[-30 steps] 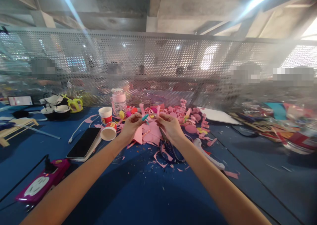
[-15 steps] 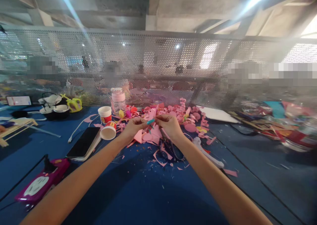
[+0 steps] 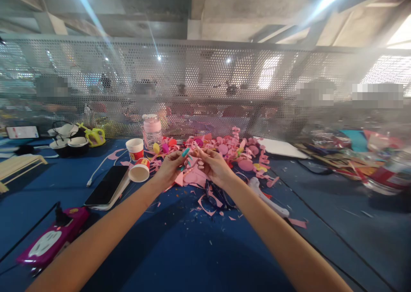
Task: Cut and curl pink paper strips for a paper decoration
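Near the middle, over pink paper scraps (image 3: 196,178): left hand (image 3: 170,167), fingertips bunched, contents impossible to tell; right hand (image 3: 215,167), just beside it, apparently pinches a small pink piece (image 3: 197,148). Risk: a loosened pinch could lose the piece among lookalike scraps.

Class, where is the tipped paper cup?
In the head view, the tipped cup lies left of centre, right of the phone, in front of the upright cup.
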Demonstrator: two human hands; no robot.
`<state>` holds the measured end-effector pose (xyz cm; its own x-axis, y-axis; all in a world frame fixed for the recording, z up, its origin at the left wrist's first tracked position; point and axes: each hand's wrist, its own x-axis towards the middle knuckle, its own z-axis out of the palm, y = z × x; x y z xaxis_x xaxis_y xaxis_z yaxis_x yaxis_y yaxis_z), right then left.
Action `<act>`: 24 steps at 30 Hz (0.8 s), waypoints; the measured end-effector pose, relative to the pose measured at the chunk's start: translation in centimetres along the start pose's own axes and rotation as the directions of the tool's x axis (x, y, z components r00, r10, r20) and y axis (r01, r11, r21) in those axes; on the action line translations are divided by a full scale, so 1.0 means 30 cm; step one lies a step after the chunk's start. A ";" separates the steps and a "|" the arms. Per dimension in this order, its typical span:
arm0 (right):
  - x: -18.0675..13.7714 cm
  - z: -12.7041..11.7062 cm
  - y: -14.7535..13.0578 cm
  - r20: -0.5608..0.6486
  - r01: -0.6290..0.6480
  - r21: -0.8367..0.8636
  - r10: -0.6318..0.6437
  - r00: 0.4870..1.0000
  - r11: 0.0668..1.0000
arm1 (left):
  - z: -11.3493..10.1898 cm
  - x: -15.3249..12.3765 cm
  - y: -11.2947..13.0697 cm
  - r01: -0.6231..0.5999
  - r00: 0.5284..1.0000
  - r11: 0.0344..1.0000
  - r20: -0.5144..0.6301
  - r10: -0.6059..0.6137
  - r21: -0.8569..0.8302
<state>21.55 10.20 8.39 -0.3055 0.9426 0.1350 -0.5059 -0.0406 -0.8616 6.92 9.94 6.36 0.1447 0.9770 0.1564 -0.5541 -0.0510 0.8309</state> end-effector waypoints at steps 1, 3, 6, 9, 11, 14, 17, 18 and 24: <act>0.003 -0.003 0.005 -0.007 -0.017 0.043 0.018 1.000 0.999 | 0.001 -0.002 0.002 0.006 1.000 1.000 -0.005 -0.006 -0.010; 0.008 -0.009 0.012 -0.021 -0.041 0.094 0.043 0.999 0.995 | 0.003 -0.004 0.007 0.006 1.000 1.000 -0.009 -0.006 -0.020; 0.010 -0.013 0.015 -0.075 -0.026 -0.001 0.025 0.997 1.000 | 0.003 -0.003 0.010 0.002 1.000 1.000 -0.004 -0.002 0.000; 0.006 -0.012 0.013 -0.143 0.058 -0.256 -0.097 0.985 0.965 | -0.004 0.005 0.004 0.012 1.000 0.997 0.024 -0.014 0.073; 0.001 -0.011 0.005 -0.121 0.118 -0.424 -0.185 0.975 0.898 | -0.014 0.011 -0.003 0.017 0.999 0.993 0.040 -0.022 0.118; -0.011 -0.007 -0.022 -0.038 0.181 -0.582 -0.249 0.968 0.793 | -0.029 0.017 -0.011 0.037 0.997 0.985 0.061 -0.048 0.167; -0.028 0.001 -0.057 0.032 0.175 -0.666 -0.207 0.978 0.725 | -0.040 0.018 -0.014 0.088 0.989 0.978 0.100 -0.109 0.191; -0.034 0.003 -0.068 0.052 0.160 -0.691 -0.172 0.984 0.705 | -0.042 0.017 -0.014 0.105 0.986 0.976 0.111 -0.128 0.193; -0.049 0.008 -0.097 0.139 0.164 -0.807 -0.087 0.986 0.567 | -0.037 0.008 -0.023 0.116 0.970 0.964 0.180 -0.162 0.239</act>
<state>23.27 8.84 10.83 -0.3698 0.8871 0.2760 0.3139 0.3989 -0.8616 6.43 10.44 5.25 0.3779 0.9188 0.1138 -0.3211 0.0148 0.9469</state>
